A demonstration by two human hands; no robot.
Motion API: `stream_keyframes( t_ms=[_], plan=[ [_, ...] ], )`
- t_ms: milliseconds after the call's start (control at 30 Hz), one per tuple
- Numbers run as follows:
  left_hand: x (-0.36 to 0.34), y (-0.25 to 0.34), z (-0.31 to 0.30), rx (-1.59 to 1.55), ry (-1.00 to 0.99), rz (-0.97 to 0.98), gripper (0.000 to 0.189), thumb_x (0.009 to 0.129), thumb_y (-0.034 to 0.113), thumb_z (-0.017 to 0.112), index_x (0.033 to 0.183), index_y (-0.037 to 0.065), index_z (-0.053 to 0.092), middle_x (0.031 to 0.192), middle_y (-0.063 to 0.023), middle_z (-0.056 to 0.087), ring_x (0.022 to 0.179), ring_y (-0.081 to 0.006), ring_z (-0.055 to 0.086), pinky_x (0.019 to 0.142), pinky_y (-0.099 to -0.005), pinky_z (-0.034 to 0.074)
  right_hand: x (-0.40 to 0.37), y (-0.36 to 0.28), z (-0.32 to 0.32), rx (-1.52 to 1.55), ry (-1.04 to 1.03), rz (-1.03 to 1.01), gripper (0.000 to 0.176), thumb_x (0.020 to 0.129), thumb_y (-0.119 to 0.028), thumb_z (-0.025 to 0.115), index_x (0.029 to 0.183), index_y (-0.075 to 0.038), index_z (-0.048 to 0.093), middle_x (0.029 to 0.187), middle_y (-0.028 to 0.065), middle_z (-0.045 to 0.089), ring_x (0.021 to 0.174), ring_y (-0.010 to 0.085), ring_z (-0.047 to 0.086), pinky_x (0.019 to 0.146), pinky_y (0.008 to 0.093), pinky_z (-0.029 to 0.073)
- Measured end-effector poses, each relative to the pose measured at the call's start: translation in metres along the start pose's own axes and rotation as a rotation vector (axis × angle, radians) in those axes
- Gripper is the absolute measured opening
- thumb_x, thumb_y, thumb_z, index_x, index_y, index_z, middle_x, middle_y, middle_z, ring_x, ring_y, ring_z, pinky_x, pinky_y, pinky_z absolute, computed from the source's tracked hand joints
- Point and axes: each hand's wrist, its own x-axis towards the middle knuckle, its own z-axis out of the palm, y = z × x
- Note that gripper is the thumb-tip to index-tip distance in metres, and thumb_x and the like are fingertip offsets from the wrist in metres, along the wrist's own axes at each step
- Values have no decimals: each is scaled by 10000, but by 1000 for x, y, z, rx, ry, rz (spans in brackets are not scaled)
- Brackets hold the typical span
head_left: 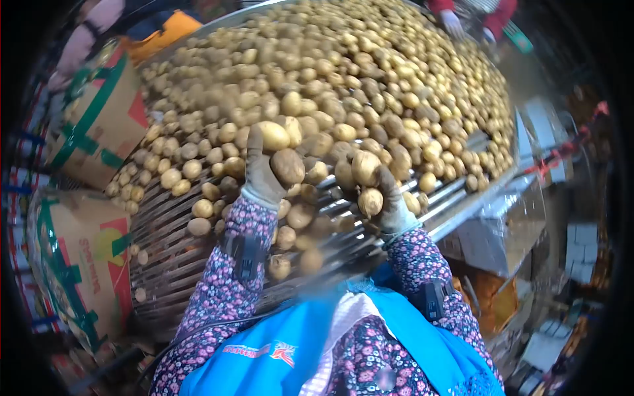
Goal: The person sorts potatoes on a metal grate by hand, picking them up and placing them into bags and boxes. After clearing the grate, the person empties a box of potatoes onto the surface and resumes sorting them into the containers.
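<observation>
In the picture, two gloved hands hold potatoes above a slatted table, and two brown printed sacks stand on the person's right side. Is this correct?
Not quite: the head view shows the two brown printed sacks on the person's left. The left hand and right hand are indeed gloved and hold potatoes above the slatted table.

Our bench (173,245) has a slatted top with a metal rim (462,203) along its right side. Across its far part we see yellow and brown potatoes (370,61) heaped closely; nearer us they thin out, with bare slats (155,276) showing at near left.
</observation>
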Motion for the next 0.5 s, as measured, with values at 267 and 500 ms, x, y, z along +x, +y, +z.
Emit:
stream_keyframes(
  t_ms=[267,500],
  plan=[
    [-45,-81,61,353,-81,-187,771,825,611,680,1319,52,484,1214,-125,553,1065,-269,618,837,-417,587,-57,14,-16,200,248,-229,764,885,-701,527,1376,-119,452,1238,41,581,1115,194,594,826,372,559],
    [-61,-165,107,346,-255,-423,626,845,471,731,1268,67,507,1216,-131,568,1087,-270,611,763,-487,615,-154,6,-52,390,255,-417,543,937,-610,520,1157,-116,567,891,48,603,809,176,614,729,295,526]
  ],
)
